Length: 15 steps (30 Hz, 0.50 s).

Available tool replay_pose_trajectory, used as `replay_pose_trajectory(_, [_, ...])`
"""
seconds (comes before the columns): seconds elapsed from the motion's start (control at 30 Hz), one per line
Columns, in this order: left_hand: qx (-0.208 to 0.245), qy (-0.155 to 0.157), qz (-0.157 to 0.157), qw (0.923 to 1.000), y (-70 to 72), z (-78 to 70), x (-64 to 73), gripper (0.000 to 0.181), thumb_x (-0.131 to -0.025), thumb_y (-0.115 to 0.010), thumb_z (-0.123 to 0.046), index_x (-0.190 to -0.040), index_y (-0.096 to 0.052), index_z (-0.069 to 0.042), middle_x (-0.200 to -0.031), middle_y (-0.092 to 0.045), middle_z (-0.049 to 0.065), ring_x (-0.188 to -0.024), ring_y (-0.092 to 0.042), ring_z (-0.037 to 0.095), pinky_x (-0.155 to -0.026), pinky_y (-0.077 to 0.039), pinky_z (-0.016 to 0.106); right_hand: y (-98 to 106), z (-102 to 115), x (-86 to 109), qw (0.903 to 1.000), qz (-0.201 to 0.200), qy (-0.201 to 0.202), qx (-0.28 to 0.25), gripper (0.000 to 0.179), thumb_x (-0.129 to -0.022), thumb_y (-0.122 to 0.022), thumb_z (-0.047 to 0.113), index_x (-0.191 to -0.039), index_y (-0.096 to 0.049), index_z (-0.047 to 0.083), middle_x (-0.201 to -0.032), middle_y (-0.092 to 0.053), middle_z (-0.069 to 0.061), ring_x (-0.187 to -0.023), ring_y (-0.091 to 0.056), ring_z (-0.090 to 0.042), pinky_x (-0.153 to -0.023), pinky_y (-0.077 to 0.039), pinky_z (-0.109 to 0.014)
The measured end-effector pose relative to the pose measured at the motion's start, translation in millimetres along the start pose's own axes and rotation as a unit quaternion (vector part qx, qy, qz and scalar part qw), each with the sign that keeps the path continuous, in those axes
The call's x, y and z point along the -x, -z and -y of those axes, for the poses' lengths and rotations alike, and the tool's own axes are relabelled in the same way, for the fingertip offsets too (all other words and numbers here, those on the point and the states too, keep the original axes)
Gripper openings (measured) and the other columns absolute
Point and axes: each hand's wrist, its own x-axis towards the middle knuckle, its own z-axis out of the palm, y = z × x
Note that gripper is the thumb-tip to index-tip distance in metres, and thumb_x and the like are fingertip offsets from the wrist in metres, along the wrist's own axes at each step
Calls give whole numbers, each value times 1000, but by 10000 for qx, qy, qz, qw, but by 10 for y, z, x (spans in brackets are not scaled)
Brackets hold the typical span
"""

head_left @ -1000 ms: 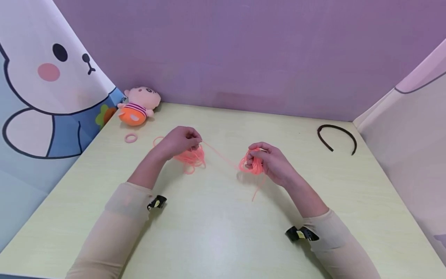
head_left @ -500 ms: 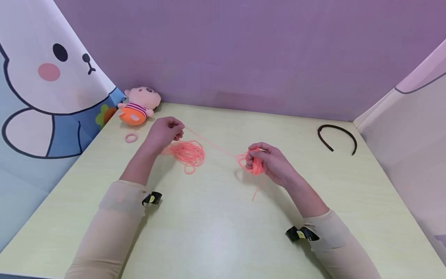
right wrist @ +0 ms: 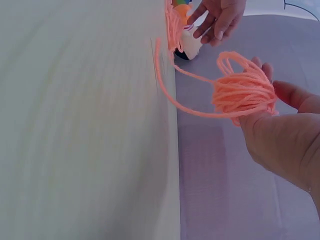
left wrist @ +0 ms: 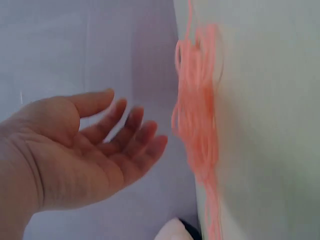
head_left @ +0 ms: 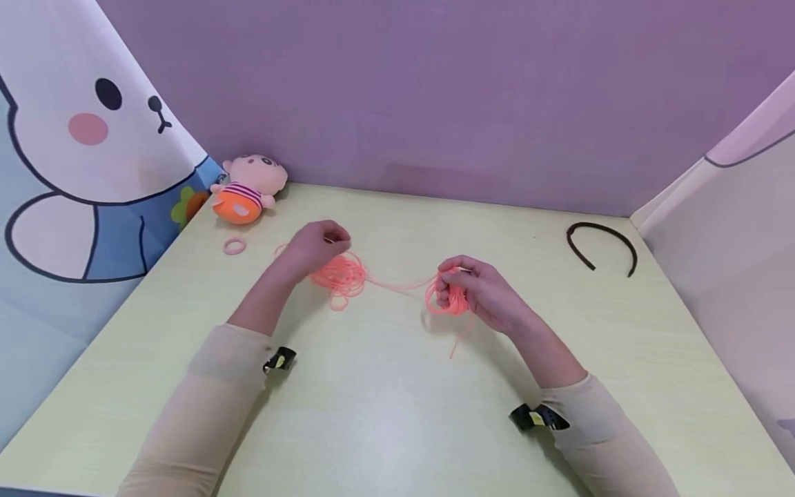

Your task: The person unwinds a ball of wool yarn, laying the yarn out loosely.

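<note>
Coral-pink yarn lies as a loose tangled pile (head_left: 340, 276) on the table, left of the middle. Over it hovers my left hand (head_left: 315, 247), its fingers relaxed and apart; the left wrist view shows that hand (left wrist: 85, 145) holding nothing, beside the yarn pile (left wrist: 197, 100). My right hand (head_left: 491, 293) grips a wound bundle of the same yarn (right wrist: 244, 90) between thumb and fingers. A slack strand (head_left: 397, 287) links pile and bundle. From the bundle a loose yarn end (right wrist: 165, 82) hangs toward the table.
A plush toy (head_left: 245, 190) with orange bottoms sits at the back left corner. Near it lies a pink ring (head_left: 234, 246). A dark headband (head_left: 602, 235) rests at the back right. A purple curtain (head_left: 435, 103) rises behind the table (head_left: 385, 414).
My left hand drew a taut strand away to the back left, then let it go and came back over the pile. The strand now sags. My right hand has hardly moved.
</note>
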Motion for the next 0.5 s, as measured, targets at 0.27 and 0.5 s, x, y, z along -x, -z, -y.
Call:
replay_pose_trajectory(0.27, [34,-749,766,9942,-346,-232,79,18,-100,-64,-16,-113,-68,-4,-109,-67,9,-103,-62,24,-88,-51,38,-16,5,9,9985,545,69,36,18,-103,-55,5,-117,-52,-5,-90,-63,-13,-76,-65,-21,-73,-57,-30])
replay_pose_trajectory(0.5, [249,-1192,1441,9820,-648,-427,200,24,-101,-63,-18,-124,-66,-9,-115,-68,3,-110,-62,18,-95,-50,36,-41,26,36,9973,721,114,-58,17,-105,-52,7,-117,-52,-4,-91,-63,-12,-76,-63,-20,-73,-57,-30])
